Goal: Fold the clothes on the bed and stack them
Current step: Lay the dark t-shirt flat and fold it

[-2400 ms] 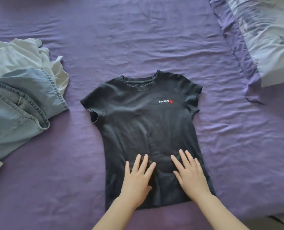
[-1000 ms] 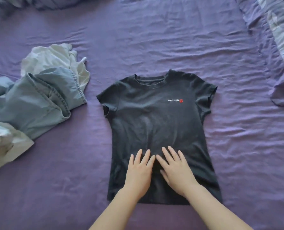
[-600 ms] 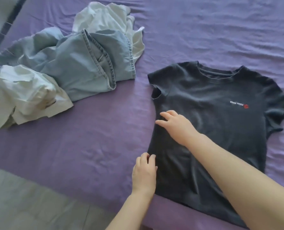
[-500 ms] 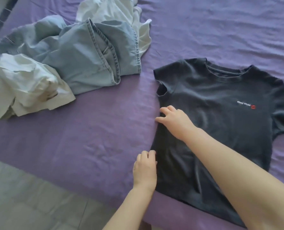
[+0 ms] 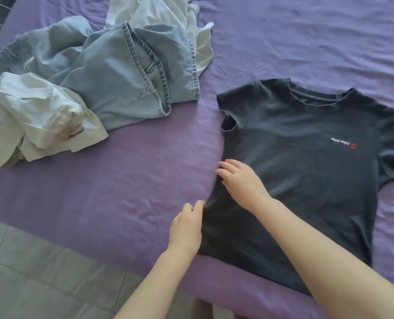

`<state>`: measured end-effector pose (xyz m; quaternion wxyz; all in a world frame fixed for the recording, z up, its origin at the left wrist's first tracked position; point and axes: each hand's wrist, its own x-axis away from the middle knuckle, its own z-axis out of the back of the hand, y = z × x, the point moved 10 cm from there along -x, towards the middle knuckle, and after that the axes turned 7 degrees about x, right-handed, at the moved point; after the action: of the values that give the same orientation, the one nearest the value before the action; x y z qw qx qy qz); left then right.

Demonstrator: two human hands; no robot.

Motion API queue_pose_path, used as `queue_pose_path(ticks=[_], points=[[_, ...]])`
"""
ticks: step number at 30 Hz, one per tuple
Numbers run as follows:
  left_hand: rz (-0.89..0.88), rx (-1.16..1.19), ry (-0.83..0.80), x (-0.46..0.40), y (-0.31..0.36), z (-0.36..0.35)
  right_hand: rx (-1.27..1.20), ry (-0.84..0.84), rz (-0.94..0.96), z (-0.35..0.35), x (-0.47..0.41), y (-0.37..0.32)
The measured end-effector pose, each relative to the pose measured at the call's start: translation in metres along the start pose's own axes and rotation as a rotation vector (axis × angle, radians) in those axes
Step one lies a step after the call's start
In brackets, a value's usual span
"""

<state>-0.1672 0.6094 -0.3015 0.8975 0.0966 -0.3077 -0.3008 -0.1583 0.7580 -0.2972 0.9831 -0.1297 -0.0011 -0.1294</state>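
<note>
At nine o'clock on the bed (image 5: 145,180), a crumpled white garment (image 5: 34,118) lay against a pile of light blue denim (image 5: 122,72), and another white piece (image 5: 168,17) showed behind the denim toward eleven o'clock. These clothes were not yet folded. Toward three o'clock, the dark T-shirt (image 5: 306,180) was spread flat, front side up, its neck pointing to twelve o'clock. The left hand (image 5: 186,229) was at the shirt's left side seam, near six o'clock, and its fingers seemed to pinch the edge. The right hand (image 5: 239,180) reached across and rested on the same edge a little higher, with bent fingers; I cannot tell if they really grasped the cloth.

I judge that the first fold was starting: the left side must be lifted and carried over toward the middle, with both hands moving together so that the sleeve comes along.

Compared with 2.4 s earlier, both hands had left the lower middle of the shirt, where they pressed flat, and the view had turned left.
</note>
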Motion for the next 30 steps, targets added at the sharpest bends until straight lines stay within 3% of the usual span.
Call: queue_pose_path(ticks=[5, 8, 9, 11, 13, 15, 18, 21, 24, 26, 30], points=[[0.04, -0.134, -0.13, -0.008, 0.011, -0.013, 0.173, -0.051, -0.215, -0.007, 0.067, 0.022], [-0.002, -0.358, -0.065, -0.008, 0.02, -0.01, 0.161, -0.098, -0.44, -0.01, 0.102, 0.04], [-0.047, -0.433, -0.007, -0.008, 0.027, -0.006, 0.146, -0.13, -0.438, -0.015, 0.11, 0.035], [-0.18, -0.458, 0.038, -0.006, 0.048, -0.007, 0.134, -0.203, -0.242, -0.027, 0.122, 0.002], [-0.371, -0.448, -0.057, -0.004, 0.08, -0.023, 0.136, -0.24, -0.051, -0.03, 0.136, -0.024], [-0.514, -0.516, -0.191, -0.002, 0.109, -0.043, 0.126, -0.265, -0.164, -0.026, 0.152, -0.006], [-0.421, -0.568, -0.29, -0.017, 0.113, -0.055, 0.109, -0.358, -0.501, -0.024, 0.189, 0.04], [-0.21, -0.642, -0.328, -0.029, 0.097, -0.049, 0.126, -0.423, -0.604, -0.022, 0.217, 0.057], [-0.131, -0.723, -0.301, -0.032, 0.1, -0.034, 0.085, -0.443, -0.703, -0.01, 0.228, 0.063], [-0.182, -0.724, -0.252, -0.036, 0.12, -0.026, 0.075, -0.457, -0.726, -0.004, 0.226, 0.079], [-0.429, -0.572, -0.255, -0.042, 0.191, -0.032, 0.123, -0.26, -0.763, 0.037, 0.204, 0.134]])
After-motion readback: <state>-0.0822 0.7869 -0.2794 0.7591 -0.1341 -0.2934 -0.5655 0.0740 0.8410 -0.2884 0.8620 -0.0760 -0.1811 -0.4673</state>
